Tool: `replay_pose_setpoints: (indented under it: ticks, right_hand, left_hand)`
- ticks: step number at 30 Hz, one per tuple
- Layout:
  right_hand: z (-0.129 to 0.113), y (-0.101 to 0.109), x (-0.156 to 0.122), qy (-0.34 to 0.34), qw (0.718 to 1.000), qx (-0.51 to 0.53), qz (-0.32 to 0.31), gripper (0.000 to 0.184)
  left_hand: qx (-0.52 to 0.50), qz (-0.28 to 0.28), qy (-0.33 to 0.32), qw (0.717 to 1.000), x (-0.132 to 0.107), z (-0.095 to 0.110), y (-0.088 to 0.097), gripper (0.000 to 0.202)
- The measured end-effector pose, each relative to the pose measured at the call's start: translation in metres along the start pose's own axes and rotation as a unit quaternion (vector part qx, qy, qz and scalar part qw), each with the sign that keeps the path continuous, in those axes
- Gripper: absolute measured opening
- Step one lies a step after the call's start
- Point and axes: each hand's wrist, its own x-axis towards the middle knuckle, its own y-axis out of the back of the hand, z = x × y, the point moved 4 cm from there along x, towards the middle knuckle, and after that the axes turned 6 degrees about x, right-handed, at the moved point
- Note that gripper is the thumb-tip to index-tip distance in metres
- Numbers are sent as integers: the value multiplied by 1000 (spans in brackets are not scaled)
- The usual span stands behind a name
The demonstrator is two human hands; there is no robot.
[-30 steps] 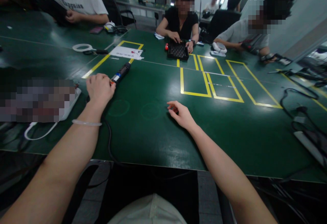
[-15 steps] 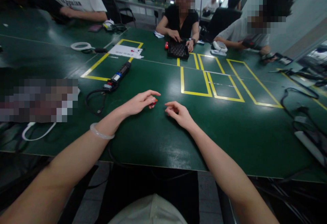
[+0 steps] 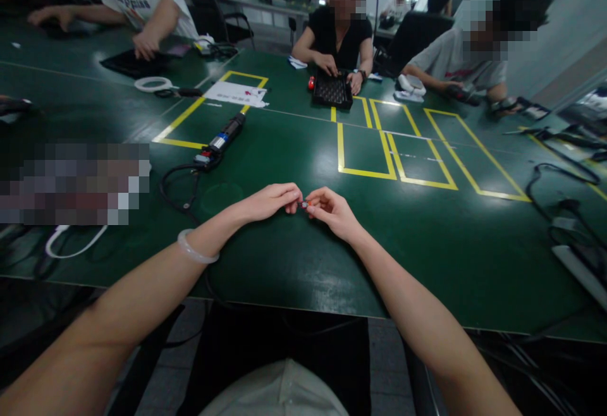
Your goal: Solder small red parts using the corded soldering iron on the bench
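Observation:
My left hand and my right hand meet fingertip to fingertip just above the green table. Both pinch a tiny red part between them; its shape is too small to make out. A pale bangle sits on my left wrist. Up and to the left of my hands lies a black electric screwdriver with its cable looped on the table.
Yellow tape rectangles mark the table beyond my hands. A person opposite works over a black tray. Other people sit at the far left and right. A white tape roll, a paper sheet and cables lie around.
My left hand left the screwdriver, swung right carrying a small red part, and now meets my right hand. The right hand has closed its fingers onto the part.

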Motion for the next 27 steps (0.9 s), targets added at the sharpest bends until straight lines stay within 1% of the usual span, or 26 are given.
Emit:
replay_pose_setpoints:
  ticks: [4,7,14,19,24,27]
  right_hand:
    - [-4,2,-1,28,996,-84,13,28]
    - [-5,3,-2,37,990,-137,18,24]
    - [2,6,0,26,991,-130,26,23]
    - [-5,5,-1,62,983,-167,34,18]
    - [-13,7,-2,79,973,-211,51,17]
    - [-14,9,-3,95,965,-235,58,20]
  left_hand:
    - [45,-29,-4,999,0,3,-3,44]
    - [84,-28,-10,996,-2,8,-4,40]
    - [177,15,-32,984,-5,16,-3,29]
    - [184,29,-43,982,-6,16,-3,24]
    - [191,28,-34,981,-6,14,-2,32]
    - [190,24,-27,981,-6,14,-2,36]
